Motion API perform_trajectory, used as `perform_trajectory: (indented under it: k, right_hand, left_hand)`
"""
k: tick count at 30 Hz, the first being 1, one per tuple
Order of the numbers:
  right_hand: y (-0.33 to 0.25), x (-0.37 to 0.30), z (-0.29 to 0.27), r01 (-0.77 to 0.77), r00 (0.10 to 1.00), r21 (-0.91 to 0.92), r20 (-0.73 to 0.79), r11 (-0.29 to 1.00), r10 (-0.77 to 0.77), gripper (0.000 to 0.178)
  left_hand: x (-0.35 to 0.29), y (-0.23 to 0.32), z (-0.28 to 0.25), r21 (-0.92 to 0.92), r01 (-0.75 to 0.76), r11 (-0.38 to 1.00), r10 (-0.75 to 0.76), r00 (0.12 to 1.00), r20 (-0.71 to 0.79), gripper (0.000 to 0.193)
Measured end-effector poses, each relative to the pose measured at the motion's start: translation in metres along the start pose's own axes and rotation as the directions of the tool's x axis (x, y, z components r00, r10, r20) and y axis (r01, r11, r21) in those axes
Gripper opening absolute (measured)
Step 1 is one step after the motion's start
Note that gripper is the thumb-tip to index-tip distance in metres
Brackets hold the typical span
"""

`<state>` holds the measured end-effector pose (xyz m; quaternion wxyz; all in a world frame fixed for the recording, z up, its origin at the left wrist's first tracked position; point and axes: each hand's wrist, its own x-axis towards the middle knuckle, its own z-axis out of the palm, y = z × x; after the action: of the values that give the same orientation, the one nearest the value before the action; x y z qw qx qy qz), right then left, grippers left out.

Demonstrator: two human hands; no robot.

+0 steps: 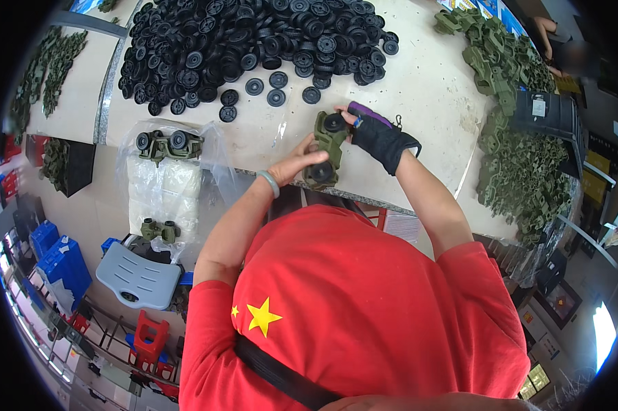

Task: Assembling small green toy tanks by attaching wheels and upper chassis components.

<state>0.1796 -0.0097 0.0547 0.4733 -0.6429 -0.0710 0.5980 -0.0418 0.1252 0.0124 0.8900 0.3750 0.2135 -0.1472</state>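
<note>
Head view. Landmark for all places: the green toy vehicle [332, 142] between the two hands, lengthwise, at the near edge of the worktable [425, 75]. Contact with the tabletop: cannot tell. Two black wheels show on it, a far wheel [335, 122] and a near wheel [320, 171].

Left hand [302, 157]: bare, pale band [269, 183] on the wrist. Lies against the vehicle's left flank, curled round it, thumb across the top just beyond the near wheel. Fingers mostly closed, with the vehicle in their hold; some run out of sight underneath.

Right hand [372, 130]: black-and-purple glove, fingertips bare. Sits on the vehicle's right at its far end, fingers partly bent, tips up against the far wheel. Firmness of grip: cannot tell, inner side hidden.

Beyond the vehicle, spreading left: a large heap of black wheels [254, 44], many overlapping. A few loose wheels [276, 98] lie flat between heap and vehicle, apart from both.

Left of the vehicle, well apart: a white bundle [163, 188] under clear plastic. One wheeled green body [166, 145] at its far end, a smaller-looking green body [159, 229] at its near end.

Right of the vehicle, well apart: a thick pile of green parts [518, 171], beside it a black crate [538, 113].

Nearer than the vehicle and left: a grey-blue chair [139, 275].
</note>
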Motion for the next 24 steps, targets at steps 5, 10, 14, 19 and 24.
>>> perform_trajectory:
  k: [5,10,14,19,24]
  right_hand:
    - [0.036,-0.002,-0.026,-0.118,0.982,0.071,0.155,0.99,0.106,0.044]
    - [0.033,-0.012,-0.016,-0.305,0.946,0.271,-0.028,0.913,0.324,0.017]
    - [0.013,-0.012,-0.017,-0.426,0.892,0.368,0.019,0.827,0.451,0.017]
    - [-0.007,0.003,-0.036,-0.434,0.894,0.106,-0.069,0.895,0.442,0.018]
    - [-0.061,0.01,0.002,0.285,0.635,-0.951,0.282,-0.122,-0.719,0.016]
  left_hand:
    - [-0.017,-0.004,-0.03,-0.456,0.116,0.883,-0.145,0.989,-0.028,0.066]
    - [-0.014,-0.011,-0.043,-0.413,0.109,0.904,-0.167,0.98,-0.106,0.064]
    - [-0.021,-0.031,-0.074,-0.446,0.061,0.893,-0.224,0.92,-0.322,0.049]
    - [-0.05,0.034,0.003,0.894,0.079,0.442,0.736,0.537,-0.412,0.045]
    - [-0.035,0.019,0.028,0.994,0.054,-0.098,0.67,0.742,0.026,0.076]
